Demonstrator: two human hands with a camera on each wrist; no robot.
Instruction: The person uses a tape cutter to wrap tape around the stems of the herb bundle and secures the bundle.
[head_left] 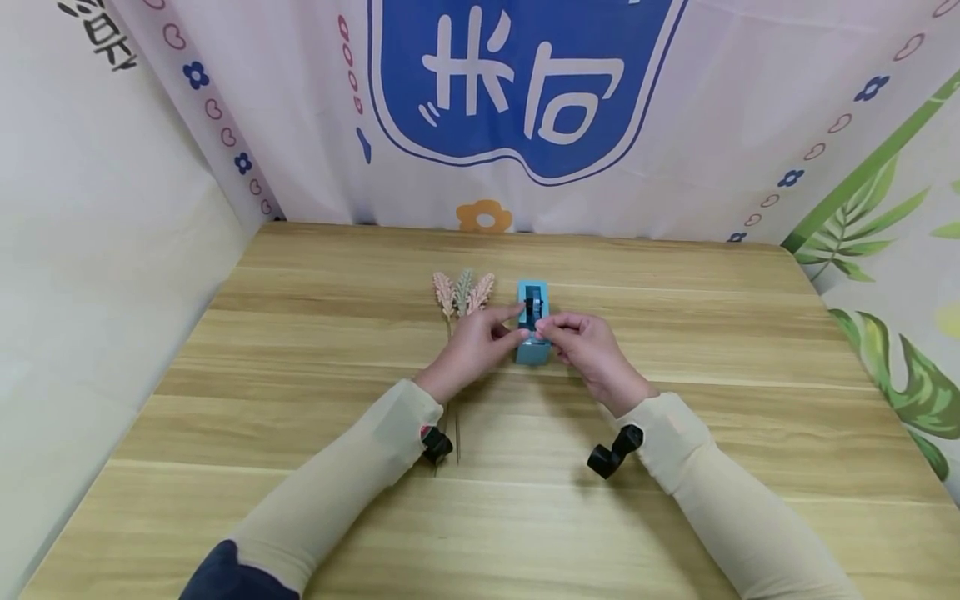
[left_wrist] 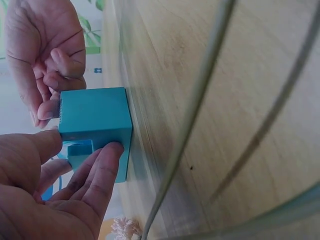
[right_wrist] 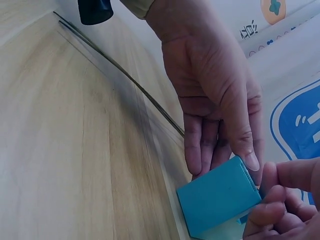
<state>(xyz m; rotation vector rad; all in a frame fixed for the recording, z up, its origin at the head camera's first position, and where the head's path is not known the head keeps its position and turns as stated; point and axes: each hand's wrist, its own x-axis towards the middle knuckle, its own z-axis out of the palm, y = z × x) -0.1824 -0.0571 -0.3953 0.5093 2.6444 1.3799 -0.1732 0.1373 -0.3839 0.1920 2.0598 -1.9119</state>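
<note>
With the left hand [head_left: 480,340] holding the dispenser [head_left: 532,354] and right hand [head_left: 595,350] pinching tape [head_left: 533,337] nearside, a skewed tug could crumple it.

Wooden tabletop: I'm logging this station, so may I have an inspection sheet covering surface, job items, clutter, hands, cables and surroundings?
Surface: wood-grain tabletop
Job's things: blue tape dispenser; three artificial flower sprigs left of it
Clutter: nothing seen
Left hand: thumb and fingers gripping the dispenser
Right hand: apparently pinching tape near the dispenser's cutting edge
Cables: nothing seen
Surroundings: white printed cloth behind; leaf-patterned wall at right
</note>
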